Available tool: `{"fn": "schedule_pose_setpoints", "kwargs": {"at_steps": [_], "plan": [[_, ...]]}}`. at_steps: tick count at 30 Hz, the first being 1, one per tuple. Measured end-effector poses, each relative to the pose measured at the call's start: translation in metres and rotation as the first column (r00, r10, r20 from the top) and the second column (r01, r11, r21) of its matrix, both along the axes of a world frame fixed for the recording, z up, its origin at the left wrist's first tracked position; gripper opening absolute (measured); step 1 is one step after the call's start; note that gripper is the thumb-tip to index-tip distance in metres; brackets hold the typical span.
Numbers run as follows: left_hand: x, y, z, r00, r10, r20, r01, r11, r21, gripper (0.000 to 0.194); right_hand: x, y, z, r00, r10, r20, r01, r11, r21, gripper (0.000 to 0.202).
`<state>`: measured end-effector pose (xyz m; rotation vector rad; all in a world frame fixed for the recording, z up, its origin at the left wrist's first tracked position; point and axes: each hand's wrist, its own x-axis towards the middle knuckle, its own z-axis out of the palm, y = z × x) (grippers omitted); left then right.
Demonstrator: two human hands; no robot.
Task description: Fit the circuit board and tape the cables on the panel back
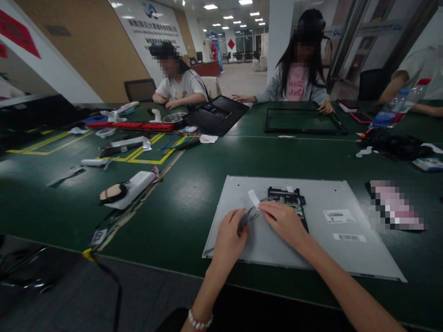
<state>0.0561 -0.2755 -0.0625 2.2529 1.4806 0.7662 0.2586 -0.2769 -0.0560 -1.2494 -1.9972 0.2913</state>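
Grey cable (249, 216), apparently looped, and white strip (254, 198) above flat silver panel (270, 248)

Seen as a clock face centred on the view, one silver panel (321, 198) is found at four o'clock, with two printed labels (339, 216) borne on it. Two bare hands are held over the panel, the left hand (230, 233) at six o'clock, the right hand (285, 223) at four. One beaded bracelet (200, 319) is worn, at six. One hollow black frame (304, 132) is seen at two o'clock and one black cover (228, 113) at twelve. Two plastic bottles (387, 113) are counted between two and three. Two black headsets (311, 25) are worn, at eleven and one.
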Motion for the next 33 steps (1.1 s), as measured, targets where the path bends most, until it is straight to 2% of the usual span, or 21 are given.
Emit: {"fn": "schedule_pose_setpoints", "kwargs": {"at_steps": [7,11,17,20,23,29,33], "plan": [[-0.005,0.001,-0.002,0.998,0.017,0.064,-0.017,1.0,0.002,0.04,-0.006,-0.01,-0.003,0.982,0.138,0.128,-0.144,0.989,0.044,0.028],[-0.004,-0.002,-0.003,0.999,-0.019,0.037,0.016,0.997,0.078,0.04,-0.006,-0.012,-0.003,0.972,0.188,0.14,-0.197,0.979,0.05,0.028],[0.001,-0.011,-0.001,0.982,-0.115,-0.149,0.142,0.973,0.184,0.045,-0.007,-0.012,-0.007,0.954,0.236,0.187,-0.249,0.967,0.047,0.026],[0.004,-0.012,0.001,0.945,-0.152,-0.288,0.199,0.97,0.139,0.053,-0.006,-0.011,-0.009,0.949,0.236,0.207,-0.249,0.968,0.039,0.026],[0.006,-0.011,0.002,0.918,-0.167,-0.359,0.211,0.973,0.089,0.057,-0.007,-0.011,-0.007,0.944,0.229,0.238,-0.243,0.97,0.03,0.027],[0.012,-0.012,0.007,0.928,-0.112,-0.354,0.143,0.988,0.063,0.052,-0.014,-0.034,0.001,0.9,0.194,0.39,-0.202,0.979,-0.02,0.036],[0.025,-0.018,0.006,0.96,0.02,-0.279,0.011,0.994,0.109,0.042,-0.022,-0.06,0.002,0.928,0.125,0.35,-0.104,0.991,-0.08,0.065]]}}
